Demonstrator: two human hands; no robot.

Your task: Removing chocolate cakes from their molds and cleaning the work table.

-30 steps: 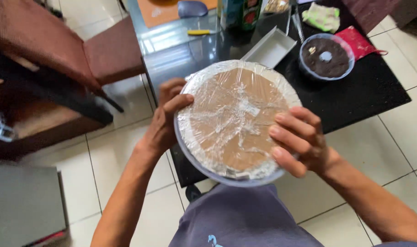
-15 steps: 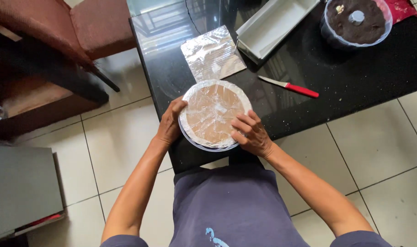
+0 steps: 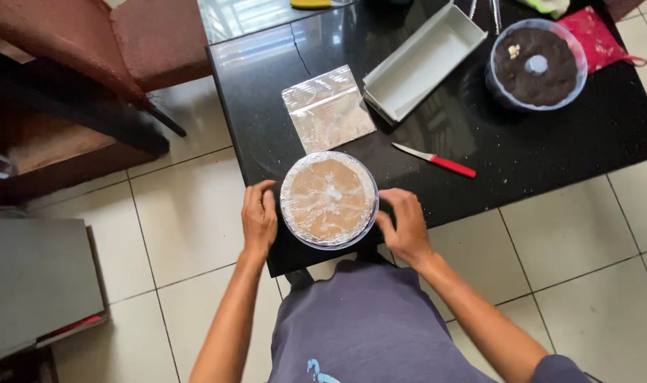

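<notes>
Clear plastic film stretches tight over the round bowl of pale brown filling (image 3: 328, 199), which sits at the near edge of the glossy black table (image 3: 550, 152), directly in front of us. Our left hand (image 3: 259, 218) lies flat against the bowl's left side and our right hand (image 3: 404, 225) cups its right side; the hands are apart, one on each flank, fingers loosely spread rather than clamped. From above we cannot tell whether the fingertips actually press the film against the wall or only rest beside it.

To do this well, we judge that the film needs smoothing down all around the rim with even pressure from both sides, while the bowl stays square on the table and away from the edge.

Just behind the bowl lies a square sheet of clear film (image 3: 328, 108), flat on the tabletop. Beyond that, a white rectangular box (image 3: 424, 60) stands open and looks empty. At the far right a second round clear bowl (image 3: 537, 64) holds a dark brown mixture with a small pale piece in the middle and no cover on it. A red-handled knife (image 3: 435, 159) lies between the two bowls, well apart from our hands.
</notes>
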